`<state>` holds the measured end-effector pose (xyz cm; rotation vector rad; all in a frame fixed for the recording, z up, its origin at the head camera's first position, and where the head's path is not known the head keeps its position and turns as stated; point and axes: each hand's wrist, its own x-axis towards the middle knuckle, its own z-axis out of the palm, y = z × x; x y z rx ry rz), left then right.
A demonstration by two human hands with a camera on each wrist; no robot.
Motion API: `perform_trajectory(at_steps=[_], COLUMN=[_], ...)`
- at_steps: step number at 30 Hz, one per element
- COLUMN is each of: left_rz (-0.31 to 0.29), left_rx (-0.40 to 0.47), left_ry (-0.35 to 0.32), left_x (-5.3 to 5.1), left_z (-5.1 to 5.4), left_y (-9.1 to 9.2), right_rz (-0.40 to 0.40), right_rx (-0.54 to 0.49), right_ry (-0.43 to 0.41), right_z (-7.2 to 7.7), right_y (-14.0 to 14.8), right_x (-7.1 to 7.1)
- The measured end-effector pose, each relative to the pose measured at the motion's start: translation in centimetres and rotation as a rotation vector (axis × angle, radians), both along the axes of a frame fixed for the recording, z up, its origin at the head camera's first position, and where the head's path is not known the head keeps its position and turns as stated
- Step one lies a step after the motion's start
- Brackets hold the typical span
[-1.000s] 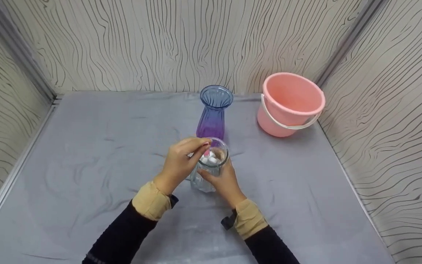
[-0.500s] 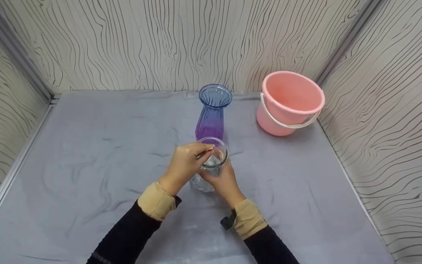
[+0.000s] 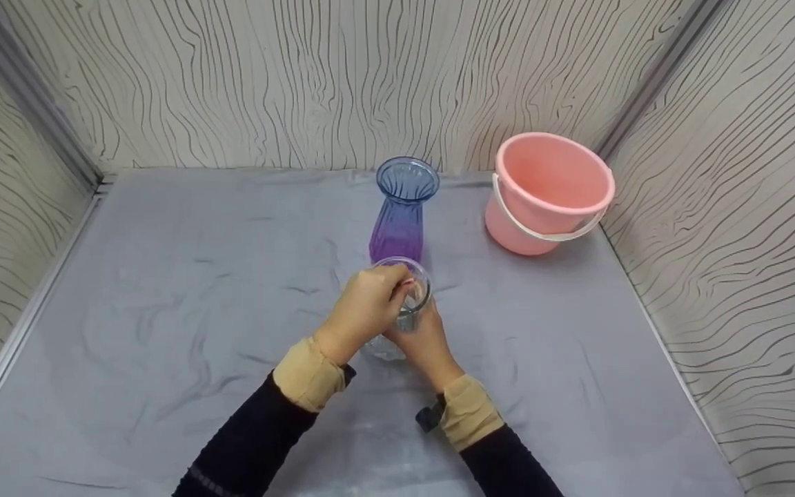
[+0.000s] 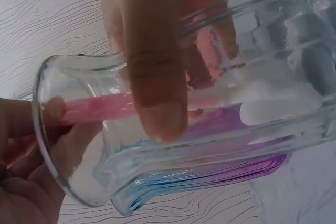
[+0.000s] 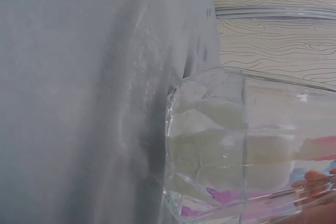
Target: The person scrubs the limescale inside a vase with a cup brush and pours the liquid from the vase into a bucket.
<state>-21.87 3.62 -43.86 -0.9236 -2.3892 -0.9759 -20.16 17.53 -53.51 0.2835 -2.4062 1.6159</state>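
Observation:
In the head view, the clear glass jar stands in front of the blue-purple vase, its rim up. My right hand grips it around the side. At the jar's mouth my left hand pinches the end of a pink stick. Through the glass, the left wrist view has the pink stick running lengthwise inside, towards a white piece deeper in. Left-hand fingers reach in at the rim, while my right thumb lies across the outside. The jar's base appears in the right wrist view.
A pink bucket with a white handle stands at the back right, near the corner. Grey cloth covers the table, and wood-patterned panels rise at the back and both sides.
My left hand has moved right and slightly down, its fingertips now inside the jar's mouth, and it covers more of the jar. The right hand keeps its hold on the jar.

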Motion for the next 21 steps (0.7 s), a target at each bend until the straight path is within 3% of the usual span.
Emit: perform_trajectory(at_steps=[16,21], left_rz=[0.05,0.064], left_rx=[0.073,0.037], left_ry=[-0.116,-0.086], left_x=[-0.22,-0.16], left_z=[0.28,0.15], left_y=[0.03,0.28], right_rz=[0.014,0.008], right_rx=[-0.013,-0.02], right_ry=[-0.046,-0.063], right_z=[0.15,0.17], right_y=[0.07,-0.04], right_x=[-0.08,0.02])
